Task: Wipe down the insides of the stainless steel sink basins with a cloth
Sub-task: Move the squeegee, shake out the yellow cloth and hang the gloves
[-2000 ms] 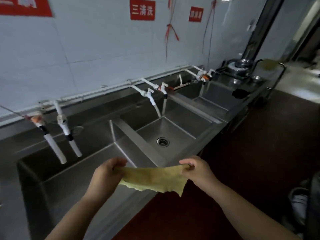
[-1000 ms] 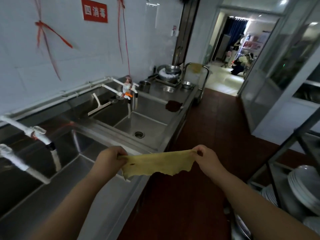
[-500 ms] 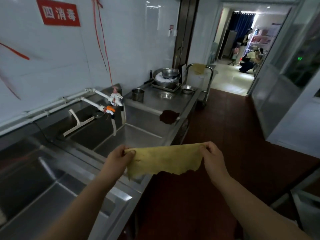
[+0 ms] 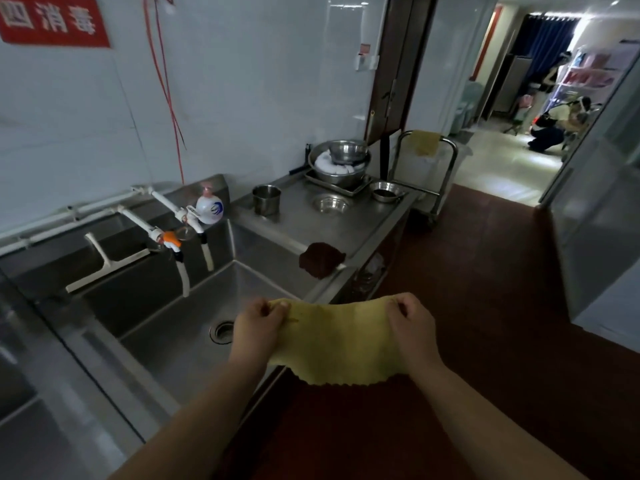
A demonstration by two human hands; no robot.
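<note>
A yellow cloth [image 4: 334,341] is stretched flat between my two hands above the front edge of the sink counter. My left hand [image 4: 258,323] pinches its left corner over the basin's front rim. My right hand [image 4: 412,323] pinches the right corner, out over the red floor. Below and to the left lies the last stainless steel basin [image 4: 180,327] with a round drain [image 4: 221,331] in its floor. Two white taps [image 4: 194,244] hang over its back wall. Another basin [image 4: 20,386] shows at the far left edge.
A white squeegee [image 4: 107,263] leans on the basin's back ledge, beside a soap bottle [image 4: 209,206]. On the steel counter [image 4: 356,233] to the right are a dark rag [image 4: 320,259], a cup [image 4: 266,199] and metal bowls [image 4: 341,161]. A trolley [image 4: 427,168] stands beyond.
My view has swung right along the sink row to the last basin. The cloth has stayed stretched between both hands and now hangs longer, closer over this basin's front rim.
</note>
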